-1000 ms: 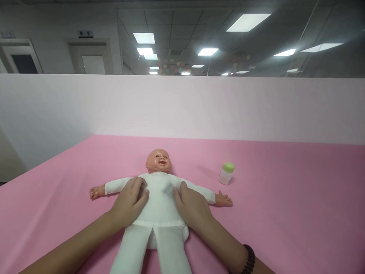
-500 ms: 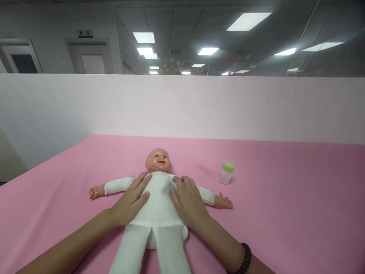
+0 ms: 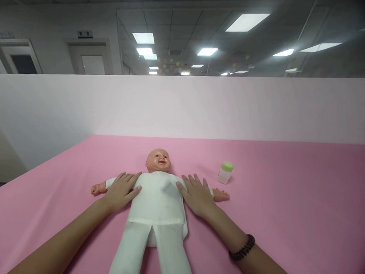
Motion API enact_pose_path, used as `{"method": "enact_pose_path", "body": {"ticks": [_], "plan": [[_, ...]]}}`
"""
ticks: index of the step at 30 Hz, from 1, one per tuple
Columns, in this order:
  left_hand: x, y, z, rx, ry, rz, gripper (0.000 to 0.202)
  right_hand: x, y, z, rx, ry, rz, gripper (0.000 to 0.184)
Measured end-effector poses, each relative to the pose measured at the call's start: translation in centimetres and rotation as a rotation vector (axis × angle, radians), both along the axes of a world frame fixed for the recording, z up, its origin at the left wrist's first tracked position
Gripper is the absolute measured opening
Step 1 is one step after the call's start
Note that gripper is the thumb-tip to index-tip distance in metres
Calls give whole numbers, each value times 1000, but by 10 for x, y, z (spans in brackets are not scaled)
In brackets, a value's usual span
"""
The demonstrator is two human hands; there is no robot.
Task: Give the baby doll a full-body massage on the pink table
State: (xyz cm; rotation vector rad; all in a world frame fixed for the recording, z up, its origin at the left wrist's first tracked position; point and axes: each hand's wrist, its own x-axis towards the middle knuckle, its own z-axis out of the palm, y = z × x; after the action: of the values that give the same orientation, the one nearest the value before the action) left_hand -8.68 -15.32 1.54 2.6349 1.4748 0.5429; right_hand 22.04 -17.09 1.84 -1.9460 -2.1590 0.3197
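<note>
A baby doll (image 3: pixel 158 200) with a white cloth body lies on its back, its head away from me and its arms spread wide. My left hand (image 3: pixel 120 192) rests flat over the doll's arm on the left, fingers stretched out and the thumb at the edge of the chest. Across the arm on the right lies my right hand (image 3: pixel 198 195), fingers apart, its thumb touching the side of the chest. Both hands cover most of the doll's sleeves, while its small plastic hands show beyond them.
A small bottle (image 3: pixel 225 173) with a green lid and clear body stands to the right of the doll. Pink cloth (image 3: pixel 288 204) covers the table. Behind it rises a white partition (image 3: pixel 183 107). A black coiled band (image 3: pixel 242 248) circles my right wrist.
Both my hands have slid outward, from the sides of the doll's chest onto its arms. The doll's arms have shifted slightly; its body and the bottle stay in place.
</note>
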Motion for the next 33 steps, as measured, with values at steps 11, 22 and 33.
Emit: {"method": "enact_pose_path", "body": {"ticks": [11,22,33], "plan": [[-31,11,14,-24,123,-104,46,60,8,30,-99,266,332,46],[-56,20,18,-133,138,5,55,100,24,28,-258,263,232,47],[-92,32,11,-274,-165,69,38,124,30,15,-281,203,112,38]]}}
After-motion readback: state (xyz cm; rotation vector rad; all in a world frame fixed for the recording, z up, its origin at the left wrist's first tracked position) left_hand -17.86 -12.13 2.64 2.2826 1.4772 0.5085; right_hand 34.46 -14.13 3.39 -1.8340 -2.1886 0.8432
